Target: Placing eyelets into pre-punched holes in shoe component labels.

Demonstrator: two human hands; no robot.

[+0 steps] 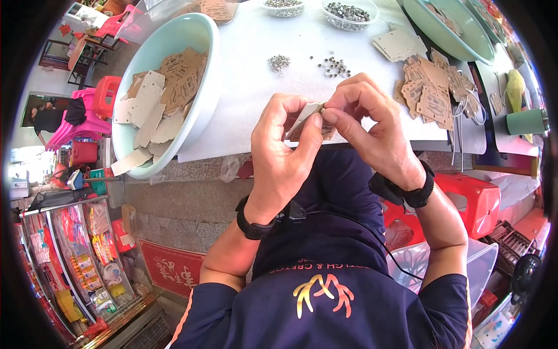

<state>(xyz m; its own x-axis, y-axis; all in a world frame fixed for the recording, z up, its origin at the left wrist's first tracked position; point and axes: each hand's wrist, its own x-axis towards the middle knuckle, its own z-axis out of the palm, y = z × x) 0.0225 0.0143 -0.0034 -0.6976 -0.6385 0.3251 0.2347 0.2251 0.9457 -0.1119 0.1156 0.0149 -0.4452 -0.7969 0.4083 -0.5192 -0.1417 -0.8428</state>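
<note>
My left hand [279,139] is closed on a small cardboard tag [301,120], held tilted just above the table's near edge with its pale side partly showing. The fingertips of my right hand [378,125] are pinched together at the tag's upper right corner. What sits between them is too small and covered to make out. Beyond my hands, small silvery metal pieces [279,64] lie in a loose heap on the white tabletop [244,75]. Darker ring-like metal pieces [334,68] are scattered to their right.
A pale green basin [200,110] of cardboard tags stands at the left. Brown printed tags [430,87] are piled at the right beside white cords [462,107]. Two clear bowls [349,23] of metal pieces and another green basin [479,49] stand farther back. Red stool [482,200] at right.
</note>
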